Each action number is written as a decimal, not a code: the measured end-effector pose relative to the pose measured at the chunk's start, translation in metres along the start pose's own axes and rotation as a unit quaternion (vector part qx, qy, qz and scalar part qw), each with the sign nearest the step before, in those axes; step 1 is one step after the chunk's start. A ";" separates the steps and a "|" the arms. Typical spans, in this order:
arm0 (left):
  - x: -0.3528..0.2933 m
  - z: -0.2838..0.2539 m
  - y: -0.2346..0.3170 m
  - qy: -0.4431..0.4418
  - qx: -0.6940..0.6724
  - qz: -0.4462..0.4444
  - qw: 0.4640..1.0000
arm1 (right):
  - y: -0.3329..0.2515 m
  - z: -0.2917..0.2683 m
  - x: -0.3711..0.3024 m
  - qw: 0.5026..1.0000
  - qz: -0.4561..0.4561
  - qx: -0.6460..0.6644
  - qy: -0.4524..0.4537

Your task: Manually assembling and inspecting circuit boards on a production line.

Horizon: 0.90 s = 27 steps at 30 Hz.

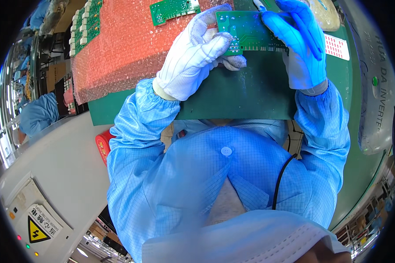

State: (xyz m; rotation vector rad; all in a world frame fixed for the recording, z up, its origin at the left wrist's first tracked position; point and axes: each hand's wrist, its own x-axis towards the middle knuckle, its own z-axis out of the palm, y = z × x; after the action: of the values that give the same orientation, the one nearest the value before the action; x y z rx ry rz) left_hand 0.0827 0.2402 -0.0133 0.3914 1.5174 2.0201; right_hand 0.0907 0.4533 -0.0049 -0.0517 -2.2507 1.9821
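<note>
A green circuit board (252, 33) is held up above the green work mat, tilted toward me, with rows of solder points and edge contacts showing. My left hand (195, 57), in a white glove, grips its left end between thumb and fingers. At the board's right end is my right hand (300, 48), gloved and tinted blue by the light, its fingers closed on that end. A slim blue stick-like shape lies along the right hand; I cannot make out what it is. Another green circuit board (175, 10) lies on pink bubble wrap (123, 52) beyond my left hand.
Several boards with white connectors (84, 26) stand at the far left of the wrap. A red-marked label sheet (336, 47) lies right of my right hand, near a clear plastic bag (324, 15). A grey cabinet (39, 219) with a warning sign is at lower left.
</note>
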 end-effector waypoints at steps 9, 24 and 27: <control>0.000 -0.001 -0.005 -0.008 -0.062 0.022 0.998 | 0.086 -0.045 0.025 0.793 -0.461 -0.399 -0.008; 0.004 -0.036 -0.011 0.043 -0.176 0.162 0.970 | 0.033 -0.015 0.019 0.980 0.010 0.150 0.130; 0.005 -0.029 -0.005 0.010 -0.128 0.144 0.981 | 0.043 -0.019 0.018 0.983 -0.053 0.170 0.042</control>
State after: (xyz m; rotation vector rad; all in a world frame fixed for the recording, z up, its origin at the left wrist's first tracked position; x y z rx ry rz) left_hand 0.0644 0.2213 -0.0273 0.5094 1.2455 2.4155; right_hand 0.0728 0.4796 -0.0440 0.0205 -1.7984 2.2280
